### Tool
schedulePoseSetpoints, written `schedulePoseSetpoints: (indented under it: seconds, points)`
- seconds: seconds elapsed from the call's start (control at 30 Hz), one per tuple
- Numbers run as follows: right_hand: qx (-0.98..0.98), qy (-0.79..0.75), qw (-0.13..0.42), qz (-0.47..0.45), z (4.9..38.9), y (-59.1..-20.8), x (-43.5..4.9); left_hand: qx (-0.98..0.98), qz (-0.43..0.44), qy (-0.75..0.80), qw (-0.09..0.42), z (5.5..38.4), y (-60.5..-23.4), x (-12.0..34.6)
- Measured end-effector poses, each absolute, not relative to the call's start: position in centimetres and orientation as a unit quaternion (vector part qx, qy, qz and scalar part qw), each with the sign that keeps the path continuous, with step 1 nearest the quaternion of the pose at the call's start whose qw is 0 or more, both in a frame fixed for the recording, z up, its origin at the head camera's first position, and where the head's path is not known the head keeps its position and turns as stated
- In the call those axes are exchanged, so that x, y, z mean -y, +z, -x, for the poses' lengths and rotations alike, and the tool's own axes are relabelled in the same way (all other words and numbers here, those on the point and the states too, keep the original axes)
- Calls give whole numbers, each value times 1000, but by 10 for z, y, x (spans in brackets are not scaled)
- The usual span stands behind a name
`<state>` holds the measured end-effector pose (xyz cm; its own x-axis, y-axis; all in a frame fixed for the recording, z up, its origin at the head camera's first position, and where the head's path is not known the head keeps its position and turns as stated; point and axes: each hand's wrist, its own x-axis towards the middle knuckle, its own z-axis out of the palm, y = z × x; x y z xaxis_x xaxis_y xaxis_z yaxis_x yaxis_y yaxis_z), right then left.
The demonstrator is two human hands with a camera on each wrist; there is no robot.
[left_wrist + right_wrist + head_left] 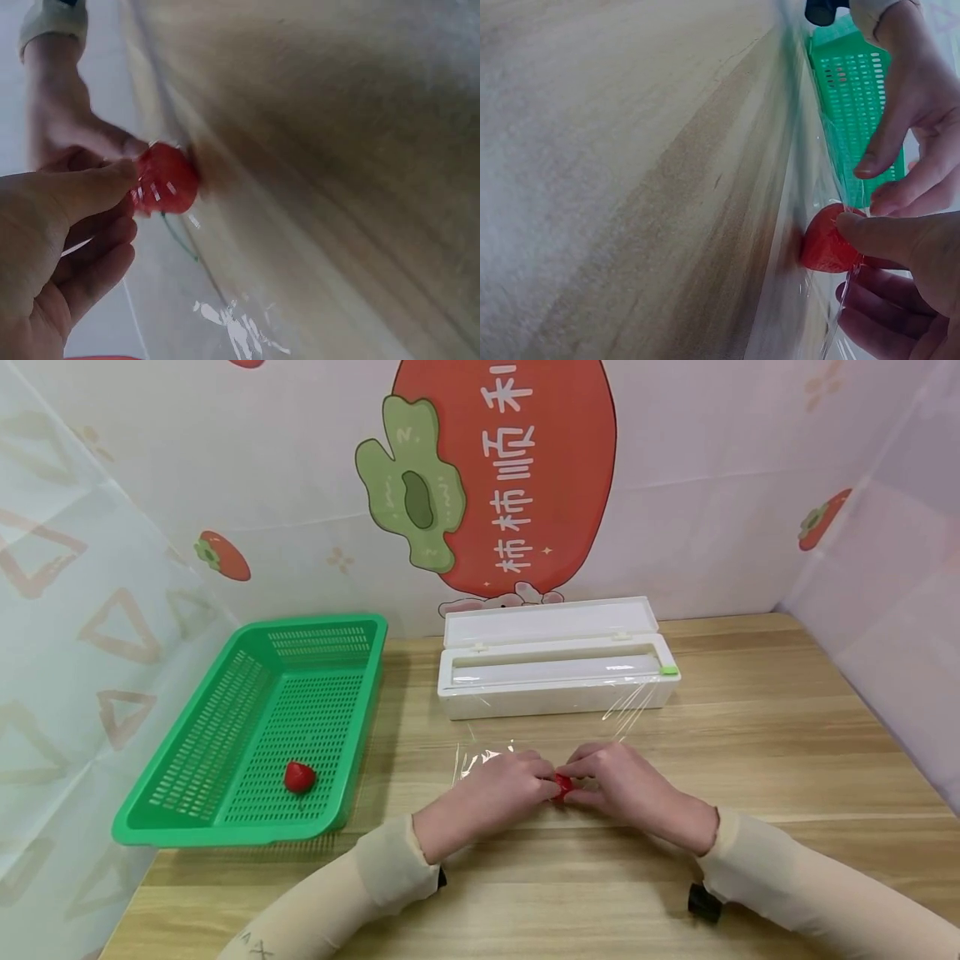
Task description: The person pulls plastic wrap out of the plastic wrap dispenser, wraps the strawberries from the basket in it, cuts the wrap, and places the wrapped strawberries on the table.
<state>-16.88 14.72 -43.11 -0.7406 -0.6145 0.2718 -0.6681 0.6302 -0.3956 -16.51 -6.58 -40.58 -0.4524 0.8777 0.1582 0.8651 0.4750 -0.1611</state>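
A red, strawberry-shaped fruit [562, 787] with a thin green stem [178, 238] lies on the wooden table between the two hands. Clear plastic wrap [236, 330] covers or surrounds it, glinting in the left wrist view. My right hand [630, 789] pinches the wrapped fruit, its thumb [877, 236] pressed on the red surface. From the left side my left hand [495, 797] comes close to the fruit. In the right wrist view a gap shows between its thumb and index finger; whether it touches the film is unclear.
Behind the hands stands a white wrap dispenser box [558, 702], lid raised, holding a roll; film stretches from it toward the hands. At left a green basket [360, 752] holds another red fruit [299, 777]. Printed cloth walls [712, 543] enclose the table.
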Motion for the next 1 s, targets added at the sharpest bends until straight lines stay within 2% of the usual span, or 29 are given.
schedulePoseSetpoints:
  seconds: [0.3,0.7,0.83,0.93,1.0]
  points:
    - [892,265,44,-363,175,-432,-150,862,494,-2,116,166,-413,59]
    - [868,309,9,-388,187,-439,-157,877,463,-101,73,177,-418,58]
    - [873,319,-11,-368,188,-437,-159,876,460,-137,53,180,-418,59]
    - [884,312,5,-349,187,-436,-162,873,460,-157,41,182,-417,59]
    - [886,299,41,-352,185,-434,-164,873,459,-158,37,184,-417,59]
